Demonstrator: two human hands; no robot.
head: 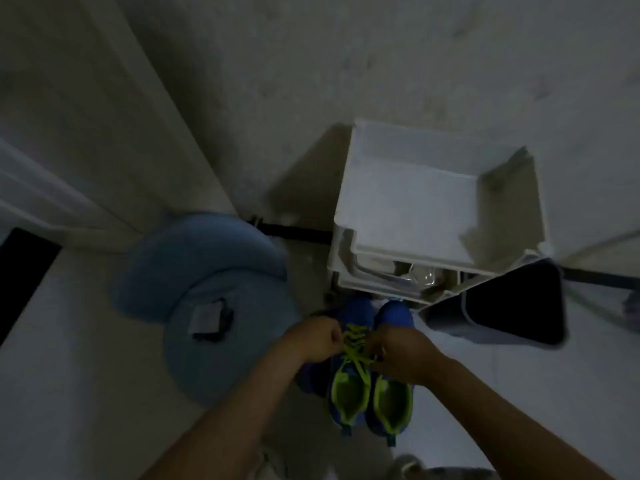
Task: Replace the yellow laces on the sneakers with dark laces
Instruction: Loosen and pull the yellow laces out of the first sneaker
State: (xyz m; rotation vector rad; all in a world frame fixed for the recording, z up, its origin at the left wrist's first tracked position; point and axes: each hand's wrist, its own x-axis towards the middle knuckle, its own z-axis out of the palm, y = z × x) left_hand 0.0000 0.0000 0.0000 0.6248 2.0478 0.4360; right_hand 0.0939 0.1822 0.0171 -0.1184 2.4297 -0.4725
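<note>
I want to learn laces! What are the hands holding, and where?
The left hand and right hand each seem to pinch the yellow lace near its loose ends, over one sneaker.

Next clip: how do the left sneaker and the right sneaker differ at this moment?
The left sneaker shows its yellow lace criss-crossed, loose ends trailing toward the right sneaker; the right sneaker's lacing is hidden under the right hand. The left hand sits beside the left sneaker; the right hand lies over the right sneaker. Both are blue with lime lining, side by side.
</note>
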